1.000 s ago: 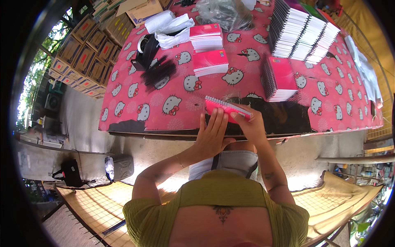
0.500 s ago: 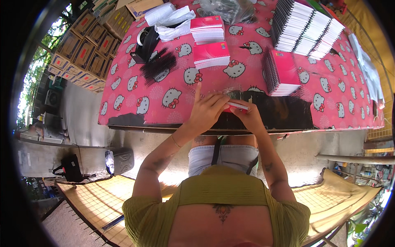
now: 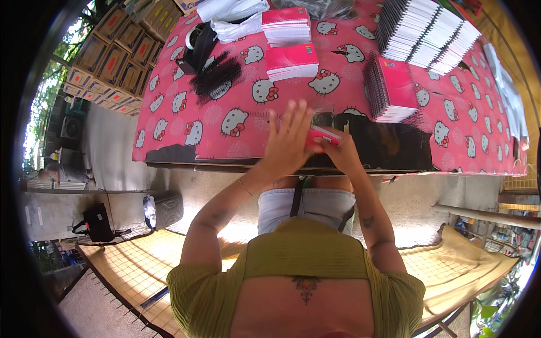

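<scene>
A small pink-covered notebook is gripped at the table's near edge by my right hand, thumb on top of it. My left hand lies against the notebook's left side with its fingers stretched out and slightly blurred. A thin coil line seems to run out to the left of those fingers; its far end is hard to make out. Beyond the hands lie two stacks of pink pads, a nearer one and a farther one. A heap of loose black spiral coils sits to their left.
A black tape dispenser stands behind the coils, near white plastic wrapping. At right are spiral-bound pink notebooks and tall notebook stacks. The pink patterned table cover is torn near me, baring a dark surface. Cardboard boxes rise at far left.
My left hand's fingers have straightened and spread, pointing away from me. The notebook stays in my right hand, tilted slightly differently. The whole view has shifted a little.
</scene>
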Demonstrator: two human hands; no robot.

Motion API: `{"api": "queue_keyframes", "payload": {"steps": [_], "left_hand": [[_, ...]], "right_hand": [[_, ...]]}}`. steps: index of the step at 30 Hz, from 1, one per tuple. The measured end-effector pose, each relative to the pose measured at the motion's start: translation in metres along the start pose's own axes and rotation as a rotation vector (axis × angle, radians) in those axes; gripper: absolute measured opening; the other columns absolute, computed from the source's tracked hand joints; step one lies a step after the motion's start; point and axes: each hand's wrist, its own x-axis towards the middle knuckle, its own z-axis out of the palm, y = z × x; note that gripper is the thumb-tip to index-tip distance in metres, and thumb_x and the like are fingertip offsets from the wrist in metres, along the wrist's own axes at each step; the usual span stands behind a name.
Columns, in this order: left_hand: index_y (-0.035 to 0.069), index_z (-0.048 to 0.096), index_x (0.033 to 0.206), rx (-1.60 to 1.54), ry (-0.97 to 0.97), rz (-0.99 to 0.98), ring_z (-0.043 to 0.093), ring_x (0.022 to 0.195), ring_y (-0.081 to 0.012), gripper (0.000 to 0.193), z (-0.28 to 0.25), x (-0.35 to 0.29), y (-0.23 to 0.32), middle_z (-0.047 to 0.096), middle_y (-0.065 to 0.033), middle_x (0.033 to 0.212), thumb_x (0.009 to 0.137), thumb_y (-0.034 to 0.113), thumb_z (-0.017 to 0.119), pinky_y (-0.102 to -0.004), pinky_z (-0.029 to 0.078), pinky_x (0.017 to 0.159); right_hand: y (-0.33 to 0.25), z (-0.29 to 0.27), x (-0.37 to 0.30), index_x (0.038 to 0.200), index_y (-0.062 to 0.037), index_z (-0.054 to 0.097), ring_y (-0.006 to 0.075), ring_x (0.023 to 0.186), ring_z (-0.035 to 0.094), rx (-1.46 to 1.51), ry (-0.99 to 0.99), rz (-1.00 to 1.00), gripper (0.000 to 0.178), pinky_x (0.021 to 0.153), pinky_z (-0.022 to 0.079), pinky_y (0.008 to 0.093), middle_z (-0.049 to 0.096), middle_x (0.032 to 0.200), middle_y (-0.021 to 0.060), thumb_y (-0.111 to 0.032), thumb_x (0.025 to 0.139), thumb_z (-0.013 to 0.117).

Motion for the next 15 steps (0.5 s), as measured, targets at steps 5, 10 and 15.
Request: {"api": "queue_keyframes", "payload": {"steps": [5, 10, 15], "left_hand": [[0.003, 0.04, 0.147, 0.023, -0.062, -0.027, 0.032, 0.143, -0.0391, 0.066, 0.005, -0.034, 0.012, 0.035, -0.0216, 0.153, 0.098, 0.045, 0.049, -0.0638, 0.015, 0.115], [0.01, 0.064, 0.123, -0.06, -0.03, 0.087, 0.058, 0.12, -0.0251, 0.039, -0.022, 0.018, -0.03, 0.062, -0.0095, 0.129, 0.089, 0.031, 0.068, -0.061, 0.016, 0.116], [0.008, 0.058, 0.13, -0.057, -0.016, 0.082, 0.053, 0.126, -0.0304, 0.05, -0.013, 0.018, -0.029, 0.055, -0.0128, 0.136, 0.091, 0.038, 0.064, -0.0646, 0.016, 0.114]], "right_hand": [[0.002, -0.003, 0.007, 0.118, 0.0002, 0.068, 0.0075, 0.089, 0.063, -0.042, 0.063, -0.052, 0.027, 0.079, 0.052, 0.0263, 0.074, 0.101, 0.0089, -0.01, 0.093, 0.067], [0.01, -0.002, 0.015, 0.119, 0.0002, 0.068, 0.0071, 0.088, 0.062, -0.033, -0.032, -0.105, 0.027, 0.078, 0.052, 0.0264, 0.074, 0.1, 0.0087, -0.01, 0.094, 0.067], [0.009, 0.003, 0.015, 0.12, -0.0008, 0.068, 0.0079, 0.086, 0.063, -0.067, -0.039, -0.134, 0.028, 0.077, 0.052, 0.0269, 0.074, 0.099, 0.0075, -0.012, 0.094, 0.067]]}}
